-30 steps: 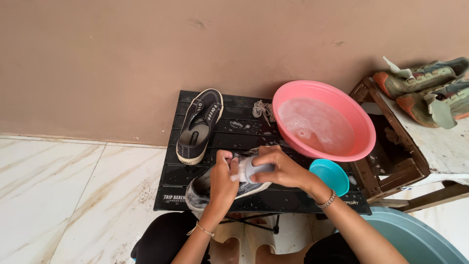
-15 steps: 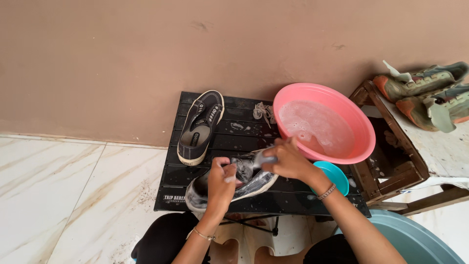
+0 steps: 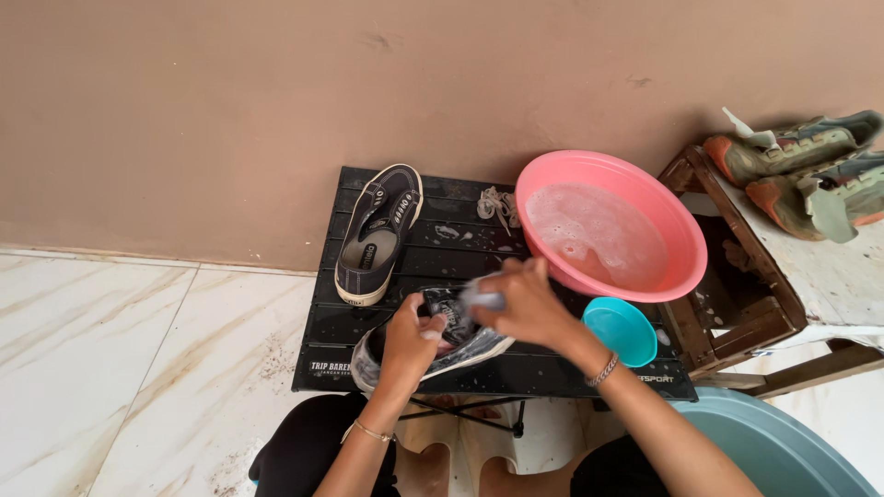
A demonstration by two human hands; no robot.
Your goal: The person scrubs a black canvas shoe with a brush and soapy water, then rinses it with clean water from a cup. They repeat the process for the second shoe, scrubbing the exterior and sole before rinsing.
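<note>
Black slatted folding table (image 3: 571,375), low, wet with suds. Item in hand: dark canvas sneaker (image 3: 458,342), soapy, lying at the near edge. Your left hand (image 3: 412,342) is closed over its opening, pinning it down. Your right hand (image 3: 527,304) is clenched around a pale scrubbing piece (image 3: 481,296), too blurred to name, set against the upper. To scrub well, keep the left grip firm so the shoe cannot slide on the slick slats, and work in short strokes. Nearby: matching sneaker (image 3: 378,234) lying apart; loose laces (image 3: 497,204); pink basin (image 3: 603,225) of sudsy water; small teal bowl (image 3: 621,329) just beside your right wrist.
</note>
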